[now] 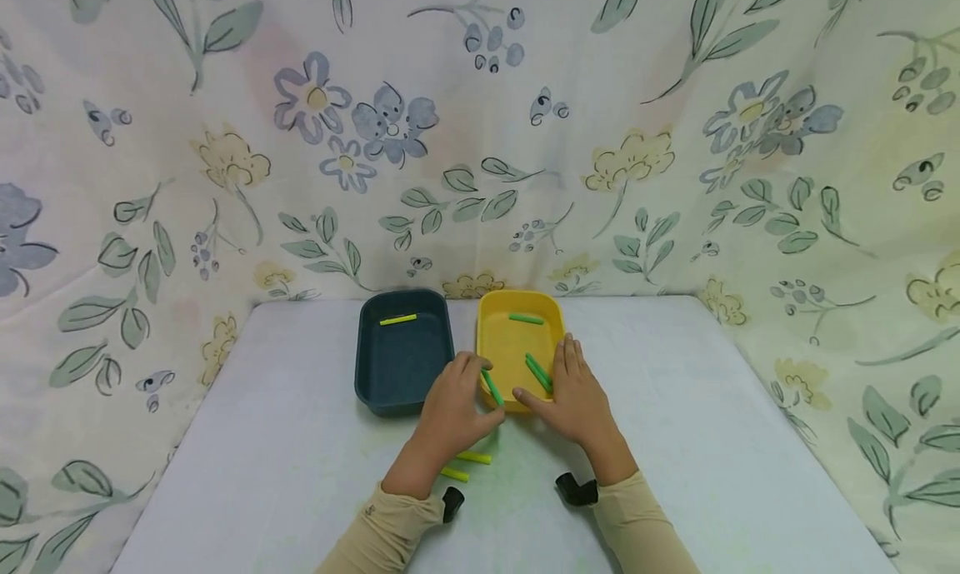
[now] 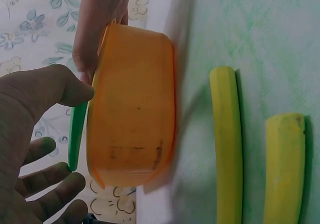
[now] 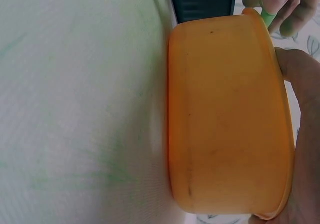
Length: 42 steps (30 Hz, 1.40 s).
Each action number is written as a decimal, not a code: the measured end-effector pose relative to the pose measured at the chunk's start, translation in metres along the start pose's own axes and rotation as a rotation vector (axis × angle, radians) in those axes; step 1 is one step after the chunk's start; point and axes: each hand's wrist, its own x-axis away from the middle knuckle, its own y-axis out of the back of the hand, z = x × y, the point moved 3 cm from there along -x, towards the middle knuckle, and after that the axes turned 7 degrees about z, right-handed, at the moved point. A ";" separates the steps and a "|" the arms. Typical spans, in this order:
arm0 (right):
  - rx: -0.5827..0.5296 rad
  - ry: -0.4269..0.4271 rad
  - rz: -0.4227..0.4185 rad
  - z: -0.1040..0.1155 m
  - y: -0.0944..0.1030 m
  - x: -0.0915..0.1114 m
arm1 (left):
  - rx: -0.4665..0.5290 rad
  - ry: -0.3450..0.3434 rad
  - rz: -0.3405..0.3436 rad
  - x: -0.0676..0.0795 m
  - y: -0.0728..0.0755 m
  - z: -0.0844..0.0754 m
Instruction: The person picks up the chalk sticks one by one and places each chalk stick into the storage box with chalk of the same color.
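Note:
Over the near left corner of the yellow tray (image 1: 517, 304), my left hand (image 1: 455, 399) pinches a green stick (image 1: 492, 388) between thumb and fingertips. The left wrist view shows that green stick (image 2: 76, 134) upright beside the tray's rim. My right hand (image 1: 573, 399) rests on the tray's near right corner, fingers straight along the right rim and thumb over the near rim. Inside the tray, one green stick (image 1: 526, 318) lies at the far end, and more green sticks (image 1: 538, 373) lie together near the right hand.
Left of the yellow tray stands a dark blue tray (image 1: 405, 366) with a yellow stick (image 1: 398, 319) in it. Two yellow sticks (image 2: 227, 144) lie on the white-covered table (image 1: 285, 441), partly behind my left forearm. A floral cloth (image 1: 480, 141) hangs behind the table.

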 end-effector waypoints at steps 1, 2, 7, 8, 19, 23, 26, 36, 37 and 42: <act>0.003 -0.002 0.000 0.000 0.000 0.000 | 0.003 0.004 0.007 0.000 -0.001 0.000; 0.004 0.000 -0.003 -0.001 -0.001 0.000 | 0.002 0.007 0.011 -0.001 -0.001 0.000; 0.005 0.004 -0.010 0.000 0.001 0.001 | 0.003 0.009 0.023 -0.004 -0.001 0.002; 0.002 0.006 -0.011 0.000 0.002 0.001 | 0.004 0.007 0.025 -0.004 -0.001 0.002; 0.004 0.001 -0.004 0.000 0.002 0.000 | 0.038 0.011 0.043 -0.007 -0.003 0.002; 0.002 0.000 0.000 0.001 0.001 0.001 | 0.048 0.013 0.049 -0.007 -0.003 0.002; 0.001 0.000 0.002 0.002 0.002 0.001 | 0.048 0.011 0.046 -0.007 -0.003 0.002; 0.001 0.002 0.003 0.002 0.003 0.001 | 0.018 0.002 0.035 -0.009 -0.004 0.002; 0.001 0.001 0.004 0.002 0.003 0.001 | 0.018 0.002 0.036 -0.009 -0.003 0.001; 0.000 -0.002 0.006 0.002 0.003 0.002 | 0.013 -0.002 0.034 -0.008 -0.003 0.000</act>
